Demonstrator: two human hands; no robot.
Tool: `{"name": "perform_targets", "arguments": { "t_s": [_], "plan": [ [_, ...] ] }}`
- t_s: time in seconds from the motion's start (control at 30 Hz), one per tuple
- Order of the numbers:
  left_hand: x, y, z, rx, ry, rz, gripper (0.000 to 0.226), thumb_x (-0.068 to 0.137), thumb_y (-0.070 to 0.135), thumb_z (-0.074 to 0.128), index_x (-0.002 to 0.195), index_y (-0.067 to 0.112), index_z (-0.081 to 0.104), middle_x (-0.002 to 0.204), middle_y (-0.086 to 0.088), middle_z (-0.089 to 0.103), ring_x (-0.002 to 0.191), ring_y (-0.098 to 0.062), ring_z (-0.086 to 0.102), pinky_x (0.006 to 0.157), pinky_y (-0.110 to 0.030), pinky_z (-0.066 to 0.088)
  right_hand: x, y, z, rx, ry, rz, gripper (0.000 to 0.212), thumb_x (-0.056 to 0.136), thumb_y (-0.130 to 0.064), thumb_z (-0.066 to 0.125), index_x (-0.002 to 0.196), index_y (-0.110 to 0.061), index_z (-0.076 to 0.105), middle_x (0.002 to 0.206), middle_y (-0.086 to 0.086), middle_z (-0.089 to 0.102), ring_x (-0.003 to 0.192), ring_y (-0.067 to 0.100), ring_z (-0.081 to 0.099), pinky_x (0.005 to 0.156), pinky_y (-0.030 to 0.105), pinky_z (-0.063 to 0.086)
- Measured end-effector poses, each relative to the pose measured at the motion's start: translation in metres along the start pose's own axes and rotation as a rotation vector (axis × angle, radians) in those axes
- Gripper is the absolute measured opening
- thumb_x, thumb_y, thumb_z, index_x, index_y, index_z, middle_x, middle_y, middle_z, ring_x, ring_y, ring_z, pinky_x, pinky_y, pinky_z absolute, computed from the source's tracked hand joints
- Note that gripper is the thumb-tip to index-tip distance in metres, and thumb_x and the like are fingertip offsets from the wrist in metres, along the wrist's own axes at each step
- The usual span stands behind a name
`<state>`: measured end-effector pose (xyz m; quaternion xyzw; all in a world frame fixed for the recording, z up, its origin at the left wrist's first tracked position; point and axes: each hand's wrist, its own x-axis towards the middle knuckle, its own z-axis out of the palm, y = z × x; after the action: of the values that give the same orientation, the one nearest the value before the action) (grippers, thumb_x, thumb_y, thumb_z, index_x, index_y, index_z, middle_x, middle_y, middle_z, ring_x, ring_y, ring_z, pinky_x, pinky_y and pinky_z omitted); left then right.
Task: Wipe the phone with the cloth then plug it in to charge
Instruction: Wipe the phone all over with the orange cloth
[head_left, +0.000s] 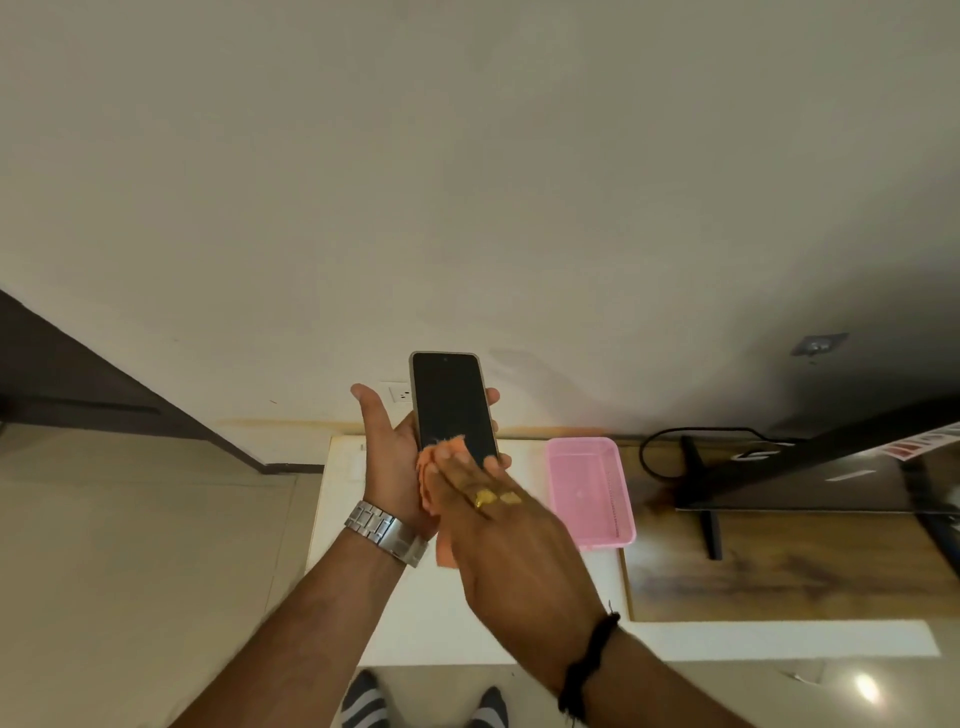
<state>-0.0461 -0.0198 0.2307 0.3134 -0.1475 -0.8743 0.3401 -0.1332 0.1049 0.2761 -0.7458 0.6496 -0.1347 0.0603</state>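
A black-screened phone (451, 397) stands upright in front of me, cradled in my left hand (387, 457), whose fingertips curl round its right edge. My right hand (498, 514) lies over the lower part of the screen and presses an orange cloth (434, 470) against it with flat fingers. Part of the cloth hangs down below my left wrist. The upper half of the screen is uncovered and dark. A white wall socket (399, 394) sits on the wall just left of the phone.
A pink plastic basket (592, 491) sits on the white table (358, 545) to the right. Further right, a black TV (810, 467) on a stand rests on a wooden surface, with a black cable looping behind. A dark door stands at the left.
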Motion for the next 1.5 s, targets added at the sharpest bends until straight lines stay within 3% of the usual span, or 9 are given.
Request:
{"name": "perform_targets", "arguments": {
  "t_s": [0.27,0.43,0.73,0.87,1.03,1.13,1.23,1.37,1.5],
  "plan": [
    [0.002,-0.006,-0.007,0.024,0.050,-0.038,0.122,0.072,0.100,0.014,0.142,0.012,0.060,0.139,-0.024,0.064,0.105,-0.040,0.066,0.094,-0.052,0.053,-0.005,0.005,0.008,0.035,-0.027,0.002,0.073,0.074,-0.022,0.084,0.141,-0.012,0.057,0.145,0.005,0.056,0.134,0.020,0.048,0.107,0.034,0.035],
    [0.001,-0.019,-0.007,-0.021,0.102,-0.111,0.118,0.065,0.102,0.031,0.141,0.018,0.062,0.140,-0.022,0.063,0.128,-0.040,0.062,0.110,-0.057,0.045,0.048,0.036,0.005,0.042,-0.043,0.023,0.064,0.092,-0.005,0.054,0.153,-0.015,0.037,0.158,0.003,0.039,0.147,0.017,0.034,0.122,0.036,0.025],
    [0.006,-0.023,-0.017,0.061,0.175,-0.111,0.108,0.065,0.097,0.037,0.129,0.018,0.072,0.134,-0.020,0.068,0.122,-0.038,0.067,0.105,-0.050,0.052,0.073,0.058,0.028,0.123,-0.032,0.083,0.063,0.098,-0.002,0.036,0.158,-0.019,0.024,0.164,-0.002,0.026,0.151,0.014,0.023,0.125,0.035,0.017],
    [0.011,-0.016,-0.033,0.046,0.130,-0.139,0.116,0.068,0.102,0.020,0.106,0.013,0.082,0.107,-0.017,0.078,0.092,-0.030,0.075,0.087,-0.045,0.060,0.018,0.020,0.043,0.193,-0.094,-0.065,0.087,0.091,-0.003,0.059,0.160,-0.021,0.009,0.164,0.002,0.023,0.148,0.024,0.029,0.117,0.043,0.032],
    [0.009,-0.022,-0.045,0.020,0.066,-0.151,0.115,0.067,0.102,0.025,0.125,0.015,0.074,0.126,-0.023,0.071,0.096,-0.037,0.075,0.083,-0.051,0.061,0.002,0.043,0.031,0.150,-0.137,-0.187,0.074,0.078,0.010,0.065,0.145,-0.018,0.051,0.151,0.002,0.045,0.135,0.022,0.051,0.108,0.041,0.045],
    [0.007,-0.030,-0.041,-0.024,0.004,-0.194,0.110,0.071,0.099,0.028,0.127,0.016,0.072,0.119,-0.023,0.072,0.094,-0.041,0.072,0.075,-0.056,0.061,0.040,0.075,0.016,0.053,-0.053,0.021,0.074,0.078,0.011,0.064,0.140,-0.030,0.057,0.142,-0.005,0.059,0.123,0.026,0.062,0.092,0.038,0.056],
    [0.008,-0.029,-0.043,-0.035,-0.014,-0.180,0.099,0.081,0.091,0.029,0.131,0.014,0.067,0.112,-0.021,0.069,0.092,-0.040,0.068,0.076,-0.058,0.059,0.063,0.089,0.019,0.025,-0.109,0.038,0.070,0.089,0.007,0.058,0.147,-0.032,0.048,0.150,-0.010,0.048,0.130,0.018,0.056,0.104,0.032,0.050],
    [0.018,-0.024,-0.047,0.003,0.010,-0.207,0.076,0.098,0.072,0.032,0.126,0.015,0.074,0.121,-0.015,0.073,0.102,-0.033,0.070,0.091,-0.051,0.056,0.037,0.070,0.028,0.020,-0.114,0.071,0.054,0.077,0.002,0.070,0.127,-0.018,0.068,0.096,0.011,0.075,0.073,0.026,0.072,0.057,0.034,0.055],
    [0.025,-0.030,-0.057,0.059,0.067,-0.248,0.083,0.098,0.070,0.033,0.143,0.006,0.057,0.130,-0.019,0.066,0.101,-0.033,0.065,0.097,-0.051,0.050,0.002,0.048,0.048,0.082,-0.089,0.020,0.072,0.064,0.007,0.085,0.130,-0.013,0.066,0.124,0.008,0.071,0.100,0.026,0.074,0.082,0.040,0.060]
  ]
}}
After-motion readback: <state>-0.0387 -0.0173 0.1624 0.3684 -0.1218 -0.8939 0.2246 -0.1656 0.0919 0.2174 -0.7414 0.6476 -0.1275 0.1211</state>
